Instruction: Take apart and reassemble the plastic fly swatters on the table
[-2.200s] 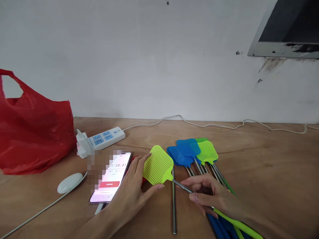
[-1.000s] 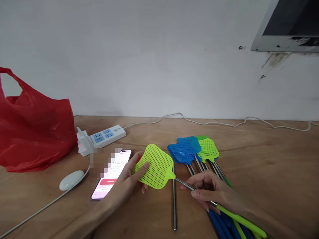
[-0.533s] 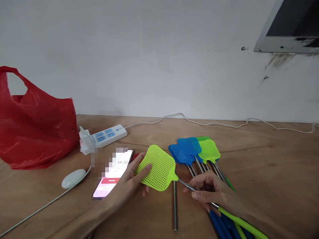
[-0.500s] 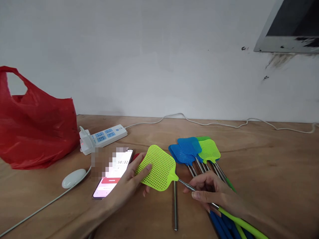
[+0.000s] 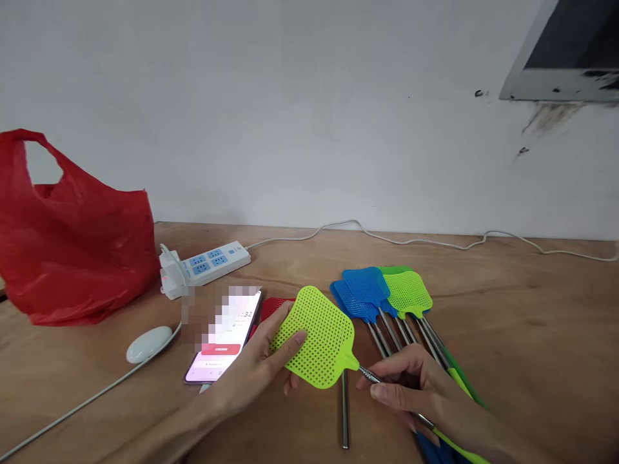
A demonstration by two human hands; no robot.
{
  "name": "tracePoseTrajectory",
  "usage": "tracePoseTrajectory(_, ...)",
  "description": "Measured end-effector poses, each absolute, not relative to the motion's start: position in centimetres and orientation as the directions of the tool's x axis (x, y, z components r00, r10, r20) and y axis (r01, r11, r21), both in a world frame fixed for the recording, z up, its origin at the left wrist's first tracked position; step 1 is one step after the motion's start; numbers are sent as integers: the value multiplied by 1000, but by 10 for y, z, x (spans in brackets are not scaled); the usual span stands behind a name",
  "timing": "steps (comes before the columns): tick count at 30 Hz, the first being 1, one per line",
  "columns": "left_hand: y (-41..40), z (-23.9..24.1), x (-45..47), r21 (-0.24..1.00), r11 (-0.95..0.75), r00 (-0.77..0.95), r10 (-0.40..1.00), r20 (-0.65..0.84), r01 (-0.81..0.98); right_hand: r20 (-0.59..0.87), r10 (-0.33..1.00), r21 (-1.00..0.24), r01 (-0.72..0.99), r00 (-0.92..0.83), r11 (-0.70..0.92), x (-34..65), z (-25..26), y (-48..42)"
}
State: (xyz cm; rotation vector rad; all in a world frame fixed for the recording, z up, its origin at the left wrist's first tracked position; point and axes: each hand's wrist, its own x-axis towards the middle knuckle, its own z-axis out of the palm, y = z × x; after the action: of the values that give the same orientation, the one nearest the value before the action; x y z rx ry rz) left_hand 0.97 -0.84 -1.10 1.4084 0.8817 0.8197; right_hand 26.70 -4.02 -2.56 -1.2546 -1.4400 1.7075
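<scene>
A yellow-green fly swatter (image 5: 319, 338) is held between my two hands over the table. My left hand (image 5: 271, 351) grips its perforated head at the left edge, thumb on top and fingers underneath. Around its metal shaft, just below the head, my right hand (image 5: 411, 386) is closed. Beneath the held head a metal rod (image 5: 345, 412) lies on the table. Part of a red swatter head (image 5: 273, 306) shows behind my left hand. Just beyond my right hand lies a pile of swatters, with blue heads (image 5: 366, 285) and a yellow-green head (image 5: 410, 293).
A lit phone (image 5: 225, 348) lies left of my left hand. Behind it are a white power strip (image 5: 217, 261), a white oval device (image 5: 149, 343) on a cable, and a red plastic bag (image 5: 82, 251). A thin cord (image 5: 425, 242) runs along the wall.
The held swatter and both hands have shifted slightly right and down in view. More of the red swatter head now shows behind my left hand. My grips look the same.
</scene>
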Motion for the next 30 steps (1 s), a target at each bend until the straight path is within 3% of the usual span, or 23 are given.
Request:
tracePoseTrajectory(4,-5,-14,11,998,19,455,889,-46,62,-275,876,-961,134,-395,-242,266,-26,-38)
tracePoseTrajectory(9,6,-26,11,996,52,254,967,-32,-74,-226,867,-973,68,-445,-219,264,-35,-28)
tracePoseTrajectory(13,9,-30,7,994,82,207,976,-65,-72,-204,934,-962,-115,-292,-246,266,-32,-20)
tracePoseTrajectory(18,2,-31,8,993,61,314,945,-91,103,-358,934,-848,-413,-21,-334,266,-18,-18)
tracePoseTrajectory(22,-4,-28,11,979,15,436,894,-104,203,-350,937,-764,-583,17,-275,265,-17,-15)
tracePoseTrajectory(27,-13,-16,14,926,-180,478,878,-2,333,-309,951,-737,-631,-6,-243,264,-26,-16)
tracePoseTrajectory(30,-17,-14,15,932,-155,544,837,-51,326,-228,973,-772,-606,-19,-192,262,-29,-19)
